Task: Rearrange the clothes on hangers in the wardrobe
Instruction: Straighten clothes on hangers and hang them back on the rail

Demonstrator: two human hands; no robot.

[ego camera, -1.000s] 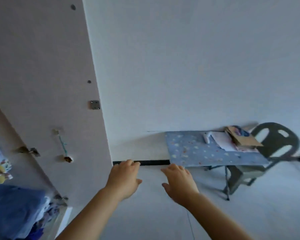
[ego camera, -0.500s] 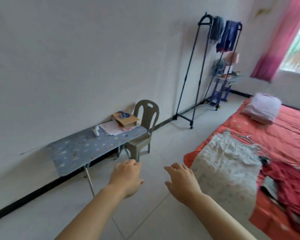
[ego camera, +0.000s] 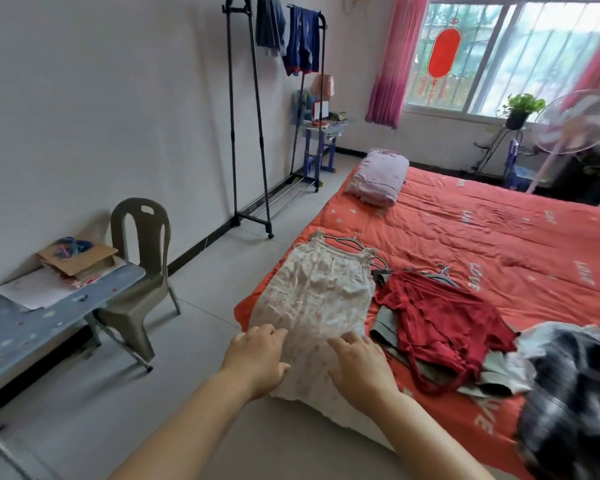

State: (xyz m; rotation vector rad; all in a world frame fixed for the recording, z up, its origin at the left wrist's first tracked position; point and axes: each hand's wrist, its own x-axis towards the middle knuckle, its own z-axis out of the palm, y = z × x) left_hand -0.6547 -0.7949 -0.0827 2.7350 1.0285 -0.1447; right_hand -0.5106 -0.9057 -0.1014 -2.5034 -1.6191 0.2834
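A cream floral dress (ego camera: 317,299) on a hanger lies flat on the near corner of the red bed (ego camera: 482,230). To its right a dark red garment (ego camera: 440,317) on a hanger lies over grey cloth, and a black-and-white checked garment (ego camera: 575,386) lies at the far right. My left hand (ego camera: 257,358) and my right hand (ego camera: 361,362) hover in front of the dress's lower hem, palms down, fingers slightly spread, holding nothing. No wardrobe is in view.
A black clothes rack (ego camera: 257,116) with blue garments stands against the left wall. A grey plastic chair (ego camera: 142,265) and a blue patterned table (ego camera: 42,317) stand at the left. A folded lilac quilt (ego camera: 378,181) lies on the bed. A fan (ego camera: 575,123) stands at the right.
The view has swung right, from the wardrobe side and wall to the bed with the clothes. Both hands stay held out, empty, now in front of the cream dress.
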